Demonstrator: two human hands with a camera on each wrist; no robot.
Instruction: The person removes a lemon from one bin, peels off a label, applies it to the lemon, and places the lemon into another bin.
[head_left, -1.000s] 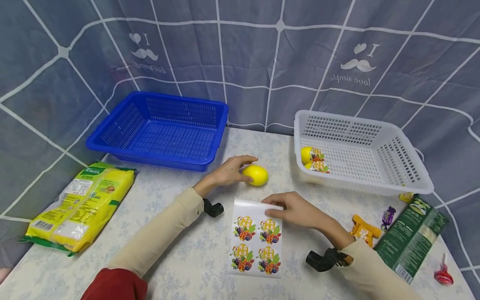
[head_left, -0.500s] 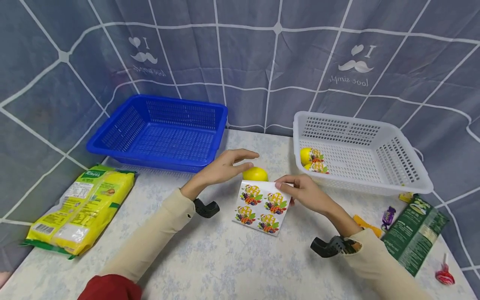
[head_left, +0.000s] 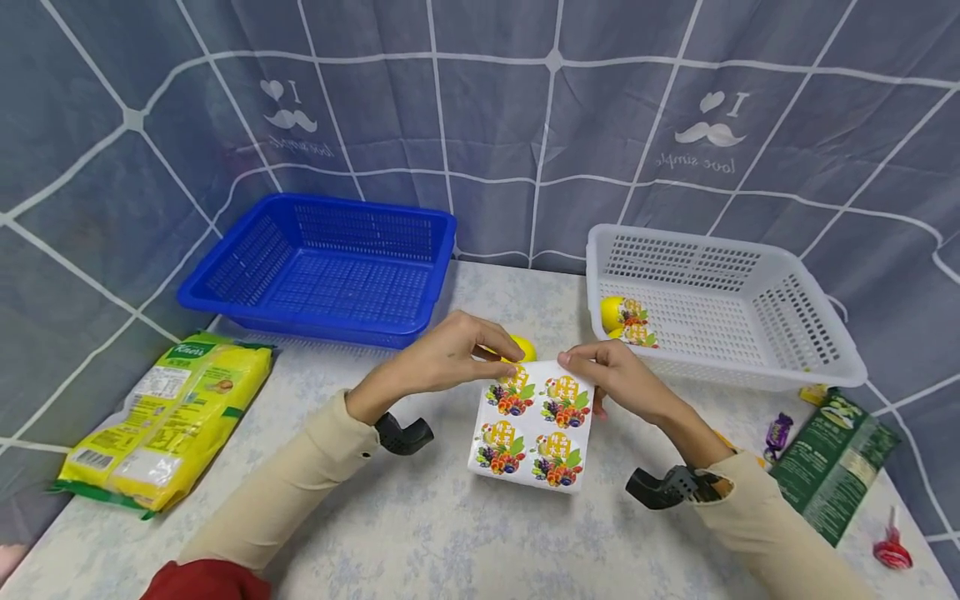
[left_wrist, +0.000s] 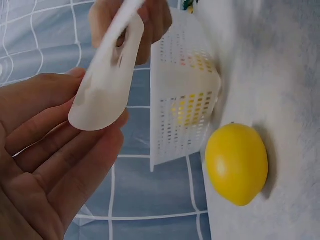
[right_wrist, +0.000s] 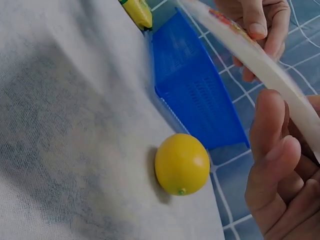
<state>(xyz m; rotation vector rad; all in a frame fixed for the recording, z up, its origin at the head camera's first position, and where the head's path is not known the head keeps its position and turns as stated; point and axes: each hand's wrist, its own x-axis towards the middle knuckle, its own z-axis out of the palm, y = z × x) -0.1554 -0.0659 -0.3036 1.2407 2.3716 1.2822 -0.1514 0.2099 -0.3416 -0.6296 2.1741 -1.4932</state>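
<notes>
Sticker sheet (left_wrist: 107,75) at fingertips, lemon (left_wrist: 236,163) beside basket (left_wrist: 185,95).

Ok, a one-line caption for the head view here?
Both hands, left hand and right hand, hold a sticker sheet above a lemon between two baskets.

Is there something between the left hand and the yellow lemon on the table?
Nothing solid blocks it. The left hand pinches the top edge of the sticker sheet, and the lemon lies just behind, bare on the table, with open space between them in the left wrist view.
</notes>
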